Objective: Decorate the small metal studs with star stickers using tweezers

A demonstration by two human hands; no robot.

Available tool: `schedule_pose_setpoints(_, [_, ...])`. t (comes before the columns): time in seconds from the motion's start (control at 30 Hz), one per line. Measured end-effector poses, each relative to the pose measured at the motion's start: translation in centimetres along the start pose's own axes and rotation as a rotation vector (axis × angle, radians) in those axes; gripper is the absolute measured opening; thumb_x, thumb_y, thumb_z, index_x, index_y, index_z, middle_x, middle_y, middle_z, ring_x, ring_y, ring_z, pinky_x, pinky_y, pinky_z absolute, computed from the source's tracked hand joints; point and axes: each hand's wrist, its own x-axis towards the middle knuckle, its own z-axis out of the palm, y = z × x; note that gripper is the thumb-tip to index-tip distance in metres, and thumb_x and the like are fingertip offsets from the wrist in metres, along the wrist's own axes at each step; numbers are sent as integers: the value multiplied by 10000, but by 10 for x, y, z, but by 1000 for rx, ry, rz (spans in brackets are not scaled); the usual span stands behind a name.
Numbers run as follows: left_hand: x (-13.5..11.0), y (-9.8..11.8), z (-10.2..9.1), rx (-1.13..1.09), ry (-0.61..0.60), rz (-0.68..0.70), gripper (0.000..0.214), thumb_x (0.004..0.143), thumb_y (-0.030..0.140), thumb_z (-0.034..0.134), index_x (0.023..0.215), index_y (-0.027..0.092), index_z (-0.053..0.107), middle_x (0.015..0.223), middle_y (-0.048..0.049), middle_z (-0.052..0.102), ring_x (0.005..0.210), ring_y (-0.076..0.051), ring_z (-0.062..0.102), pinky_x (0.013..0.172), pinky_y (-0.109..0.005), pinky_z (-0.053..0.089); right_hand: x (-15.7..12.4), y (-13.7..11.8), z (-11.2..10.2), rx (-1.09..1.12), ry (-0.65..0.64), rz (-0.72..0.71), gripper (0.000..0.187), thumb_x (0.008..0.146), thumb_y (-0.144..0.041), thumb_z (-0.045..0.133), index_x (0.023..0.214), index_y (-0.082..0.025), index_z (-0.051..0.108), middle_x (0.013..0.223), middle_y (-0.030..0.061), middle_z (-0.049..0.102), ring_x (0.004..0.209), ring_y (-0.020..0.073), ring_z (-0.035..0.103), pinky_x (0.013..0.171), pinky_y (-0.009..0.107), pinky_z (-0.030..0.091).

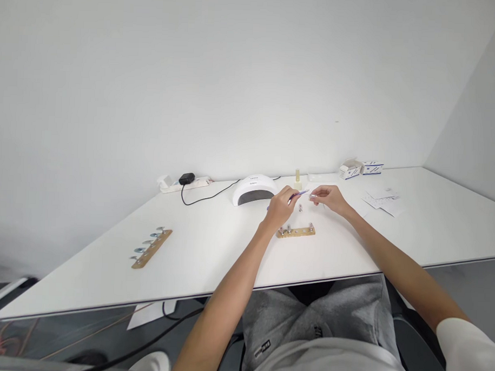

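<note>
Gripping a slim, purple, pen-like tool (299,194), the left hand (282,205) is just right of the white, arched plastic lamp (256,185). Farther right of the lamp, the right hand (328,196) pinches a small, shiny piece (313,197) near the tool's tip; whether they touch, I cannot tell. A tan, flat, narrow strip (298,235) bearing small pieces lies right of the lamp, nearer the person.

Slim purple tool (299,195) tilted, tip near small shiny piece (313,196).
</note>
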Motion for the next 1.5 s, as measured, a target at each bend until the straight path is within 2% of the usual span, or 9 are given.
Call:
schedule_pose_setpoints(0.33, [-1, 2, 2, 3, -18, 19, 175, 923, 278, 476, 856, 181, 605, 784, -9, 575, 671, -103, 528, 620, -231, 403, 1, 2, 1, -9, -12, -25, 318, 550, -423, 810, 675, -160, 685, 648, 43, 671, 541, 128, 565, 589, 294, 509])
schedule_pose_setpoints(0.47, [-1, 3, 2, 8, -11, 12, 195, 930, 292, 460, 854, 183, 602, 779, -9, 572, 655, -103, 520, 601, -232, 398, 3, 5, 1, 19, 33, -46, 338, 521, -421, 827, 660, -161, 663, 667, 45, 673, 540, 125, 564, 585, 298, 511])
schedule_pose_setpoints(0.63, [0, 4, 1, 8, -7, 16, 198, 930, 291, 457, 849, 182, 601, 774, -11, 570, 655, -104, 520, 600, -234, 396, 3, 6, 2, 28, 83, -63, 368, 486, -433, 839, 640, -174, 627, 670, 43, 661, 612, 164, 608, 583, 310, 516])
schedule_pose_setpoints(1.0, [-1, 5, 2, 25, -15, 8, 194, 928, 288, 460, 848, 175, 597, 773, -15, 568, 658, -101, 523, 600, -227, 395, 1, 5, 4, -75, 121, -155, 314, 566, -418, 798, 663, -179, 619, 675, 22, 618, 595, 129, 534, 595, 287, 466])
schedule_pose_setpoints(1.5, [0, 5, 3, -40, 4, -2, 162, 909, 264, 480, 827, 180, 592, 752, -11, 557, 666, -110, 516, 622, -239, 413, 0, 3, 5, -119, 143, -196, 349, 597, -484, 765, 664, -193, 583, 689, 29, 612, 609, 138, 523, 626, 306, 469])
